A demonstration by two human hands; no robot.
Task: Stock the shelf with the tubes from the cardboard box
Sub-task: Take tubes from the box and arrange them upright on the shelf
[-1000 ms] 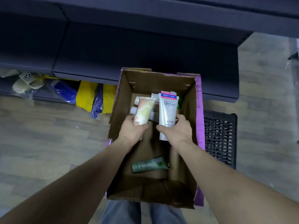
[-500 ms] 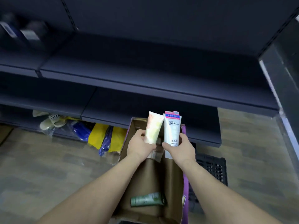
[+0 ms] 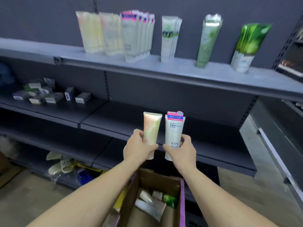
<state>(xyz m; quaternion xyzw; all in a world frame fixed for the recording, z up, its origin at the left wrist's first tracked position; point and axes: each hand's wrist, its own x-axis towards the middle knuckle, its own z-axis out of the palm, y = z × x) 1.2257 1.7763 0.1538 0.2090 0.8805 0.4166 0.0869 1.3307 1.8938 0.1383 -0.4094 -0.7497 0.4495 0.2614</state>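
glossy plastic tubes (image 3: 174, 128) upright | left hand (image 3: 137, 149), right hand (image 3: 182, 152) gripping

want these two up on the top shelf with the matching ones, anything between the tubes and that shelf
Nothing visible. The pink-and-green tube in the left hand and the white pink-topped facial tube in the right hand have open air up to the grey top shelf.
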